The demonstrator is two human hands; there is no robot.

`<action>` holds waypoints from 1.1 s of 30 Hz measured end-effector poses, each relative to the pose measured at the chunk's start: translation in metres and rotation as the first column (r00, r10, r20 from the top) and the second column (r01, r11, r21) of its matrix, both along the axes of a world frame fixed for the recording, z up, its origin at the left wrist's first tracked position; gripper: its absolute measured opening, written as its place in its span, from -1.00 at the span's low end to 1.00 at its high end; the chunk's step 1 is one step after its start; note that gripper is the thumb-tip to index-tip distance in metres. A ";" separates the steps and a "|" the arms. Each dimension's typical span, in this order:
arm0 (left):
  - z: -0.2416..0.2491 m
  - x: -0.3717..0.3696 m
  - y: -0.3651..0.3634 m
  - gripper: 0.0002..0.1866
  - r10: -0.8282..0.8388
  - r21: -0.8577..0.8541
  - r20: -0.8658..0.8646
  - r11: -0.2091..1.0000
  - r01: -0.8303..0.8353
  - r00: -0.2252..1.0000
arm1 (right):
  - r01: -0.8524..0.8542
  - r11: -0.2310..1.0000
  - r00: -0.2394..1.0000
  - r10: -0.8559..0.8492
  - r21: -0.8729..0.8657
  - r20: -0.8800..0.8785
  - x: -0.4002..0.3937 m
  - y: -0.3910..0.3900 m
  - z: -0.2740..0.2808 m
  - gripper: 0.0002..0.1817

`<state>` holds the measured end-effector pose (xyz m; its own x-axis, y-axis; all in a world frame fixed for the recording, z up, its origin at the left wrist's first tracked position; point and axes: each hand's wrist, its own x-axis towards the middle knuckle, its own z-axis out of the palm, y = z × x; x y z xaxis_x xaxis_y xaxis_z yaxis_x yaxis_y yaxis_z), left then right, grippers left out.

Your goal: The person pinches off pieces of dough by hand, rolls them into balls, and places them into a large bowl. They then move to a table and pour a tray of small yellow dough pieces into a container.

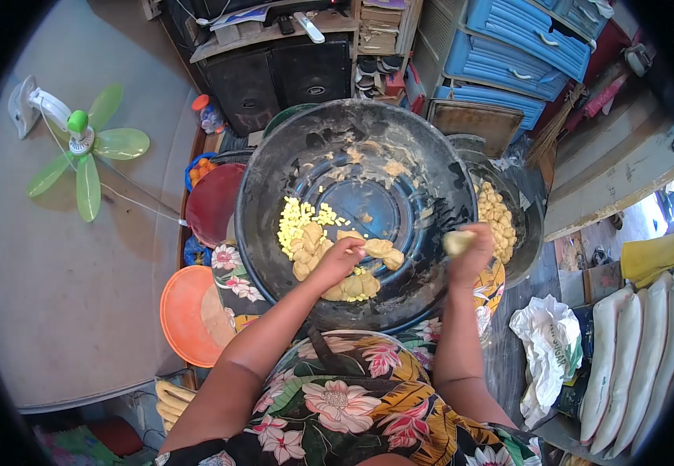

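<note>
A wide black basin (pixel 275 155) stands in front of me, its inside smeared with dough. Small yellow pieces (pixel 294 217) are heaped at its left side, beside lumps of tan dough (pixel 306 252). My left hand (pixel 343 258) is in the basin with fingers pinched together; what is between the tips is too small to tell. Right by those fingertips lies a flattened dough strip (pixel 386 253). Over the basin's right rim, my right hand (pixel 473 250) is closed around a pale dough piece (pixel 456 242), blurred by motion. More dough (pixel 352 287) sits below my left wrist.
At right, a second dark basin (pixel 535 241) holds many shaped dough balls (pixel 495 221). An orange basin (pixel 174 311) with tan powder and a red basin (pixel 209 206) are at left. A crumpled white sack (pixel 545 349) lies right. A green fan (pixel 85 144) is at left.
</note>
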<state>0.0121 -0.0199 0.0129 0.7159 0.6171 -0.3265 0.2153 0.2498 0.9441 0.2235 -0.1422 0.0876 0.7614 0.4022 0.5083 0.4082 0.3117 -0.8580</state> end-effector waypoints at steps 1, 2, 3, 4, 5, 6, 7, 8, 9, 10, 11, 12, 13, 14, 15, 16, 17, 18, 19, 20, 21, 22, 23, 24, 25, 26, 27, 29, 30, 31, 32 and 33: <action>-0.010 0.009 -0.002 -0.60 -0.106 0.230 -0.060 0.966 0.117 0.993 | 0.149 0.988 0.989 -0.148 -0.042 0.017 0.024 -0.010 0.000 -0.60; -0.019 0.019 -0.004 -0.58 -0.192 0.438 -0.141 0.868 0.235 0.971 | 0.295 0.952 0.955 -0.292 -0.082 0.043 0.045 -0.017 0.000 -0.65; -0.028 0.030 -0.008 -0.58 -0.188 0.437 -0.135 0.870 0.229 0.973 | 0.410 0.906 0.910 -0.399 -0.104 0.116 0.064 -0.018 0.004 -0.71; -0.036 0.042 -0.013 -0.57 -0.266 0.609 -0.188 0.723 0.325 0.945 | 0.520 0.846 0.847 -0.495 -0.115 0.192 0.075 -0.017 0.010 -0.74; -0.044 0.052 -0.016 -0.55 -0.325 0.746 -0.257 0.532 0.401 0.910 | 0.516 0.849 0.849 -0.490 -0.112 0.198 0.080 -0.016 0.010 -0.74; -0.050 0.061 -0.020 -0.55 -0.320 0.748 -0.251 0.534 0.393 0.913 | 0.602 0.785 0.789 -0.557 -0.146 0.259 0.083 -0.014 0.010 -0.72; -0.055 0.068 -0.024 -0.56 -0.225 0.856 -0.289 0.374 0.357 0.930 | 0.682 0.711 0.721 -0.614 -0.173 0.322 0.086 -0.013 0.009 -0.65; -0.061 0.073 -0.024 -0.56 -0.123 0.925 -0.307 0.193 0.327 0.944 | 0.612 0.764 0.767 -0.513 -0.203 0.385 0.089 -0.014 0.001 -0.55; -0.074 0.075 -0.019 -0.56 -0.121 0.926 -0.304 0.196 0.323 0.945 | 0.498 0.829 0.843 -0.393 -0.254 0.368 0.088 -0.011 -0.008 -0.56; -0.086 0.076 -0.013 -0.59 -0.052 0.933 -0.329 0.136 0.334 0.943 | 0.440 0.851 0.864 -0.314 -0.286 0.393 0.066 -0.002 -0.002 -0.57; -0.098 0.075 -0.007 -0.62 0.017 0.934 -0.351 0.076 0.349 0.936 | 0.253 0.869 0.941 -0.120 -0.426 0.316 0.055 0.007 -0.014 -0.57; -0.095 0.073 -0.002 -0.62 0.014 0.934 -0.352 0.080 0.350 0.936 | 0.053 0.838 0.976 0.073 -0.543 0.207 0.045 0.015 -0.027 -0.56; -0.085 0.071 0.005 -0.61 -0.054 0.847 -0.497 0.187 0.498 0.866 | -0.054 0.727 0.959 0.230 -0.684 0.168 0.024 0.021 -0.024 -0.53; -0.075 0.066 0.007 -0.61 -0.138 0.723 -0.622 0.277 0.633 0.770 | -0.094 0.598 0.886 0.415 -0.796 0.207 0.018 0.028 -0.046 -0.47; -0.068 0.061 0.007 -0.61 -0.140 0.720 -0.627 0.273 0.638 0.766 | -0.046 0.447 0.837 0.506 -0.893 0.210 0.008 0.034 -0.068 -0.41; -0.061 0.058 0.008 -0.61 -0.165 0.747 -0.518 0.390 0.538 0.839 | -0.066 0.280 0.845 0.525 -0.958 0.096 -0.007 0.039 -0.075 -0.38; -0.054 0.053 0.010 -0.61 -0.171 0.750 -0.402 0.503 0.430 0.900 | -0.087 0.225 0.814 0.577 -0.970 0.061 -0.016 0.043 -0.088 -0.42; -0.045 0.047 0.014 -0.61 -0.171 0.749 -0.410 0.498 0.438 0.896 | -0.205 0.285 0.784 0.621 -0.936 0.018 -0.017 0.050 -0.117 -0.46; -0.037 0.039 0.018 -0.60 -0.144 0.756 -0.276 0.578 0.307 0.950 | -0.323 0.330 0.745 0.666 -0.887 -0.023 -0.025 0.055 -0.126 -0.50; -0.030 0.030 0.020 -0.60 -0.100 0.738 -0.137 0.653 0.169 0.985 | -0.332 0.325 0.743 0.668 -0.886 -0.034 -0.027 0.055 -0.133 -0.50; -0.022 0.019 0.026 -0.62 -0.029 0.655 -0.060 0.753 0.061 0.998 | -0.397 0.214 0.721 0.675 -0.892 -0.159 -0.032 0.058 -0.117 -0.54; -0.013 0.007 0.033 -0.63 0.053 0.557 0.013 0.829 -0.051 0.999 | -0.455 0.107 0.692 0.667 -0.884 -0.275 -0.034 0.060 -0.105 -0.58; -0.005 -0.009 0.038 -0.64 0.153 0.446 0.065 0.879 -0.166 0.986 | -0.454 0.106 0.692 0.668 -0.885 -0.275 -0.035 0.060 -0.105 -0.58; 0.004 -0.026 0.043 -0.65 0.259 0.324 0.104 0.904 -0.279 0.960 | -0.433 0.174 0.772 0.579 -0.885 -0.264 -0.036 0.060 -0.105 -0.61; 0.020 -0.041 0.044 -0.65 0.345 0.170 0.106 0.918 -0.358 0.933 | -0.405 0.237 0.838 0.481 -0.883 -0.255 -0.038 0.059 -0.105 -0.63; 0.020 -0.058 0.046 -0.64 0.393 0.099 0.177 0.905 -0.414 0.902 | -0.251 0.460 0.878 0.478 -0.852 -0.001 -0.036 0.056 -0.113 -0.69; 0.025 -0.071 0.044 -0.66 0.429 0.127 0.177 0.882 -0.453 0.886 | -0.253 0.457 0.876 0.482 -0.853 -0.001 -0.039 0.057 -0.106 -0.69; 0.029 -0.092 0.039 -0.67 0.479 0.115 0.280 0.844 -0.525 0.832 | 0.077 0.669 0.793 0.408 -0.740 0.452 -0.045 0.061 -0.083 -0.71; 0.030 -0.100 0.038 -0.67 0.478 0.113 0.280 0.845 -0.523 0.832 | -0.071 0.629 0.785 0.514 -0.774 0.346 -0.047 0.066 -0.088 -0.71; 0.032 -0.108 0.036 -0.69 0.491 0.115 0.300 0.833 -0.541 0.818 | -0.070 0.628 0.785 0.514 -0.775 0.346 -0.054 0.070 -0.101 -0.71; 0.034 -0.113 0.033 -0.70 0.503 0.117 0.320 0.820 -0.561 0.803 | -0.225 0.445 0.683 0.707 -0.866 0.186 -0.064 0.075 -0.115 -0.73; 0.037 -0.115 0.029 -0.70 0.505 0.118 0.323 0.818 -0.563 0.801 | -0.345 0.225 0.538 0.843 -0.911 0.004 -0.073 0.080 -0.127 -0.74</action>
<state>-0.1029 0.0096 0.0495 0.2925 0.9563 -0.0025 -0.1615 0.0520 0.9855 0.1501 -0.0625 -0.0389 -0.1206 0.9807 -0.1539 0.7720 -0.0048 -0.6356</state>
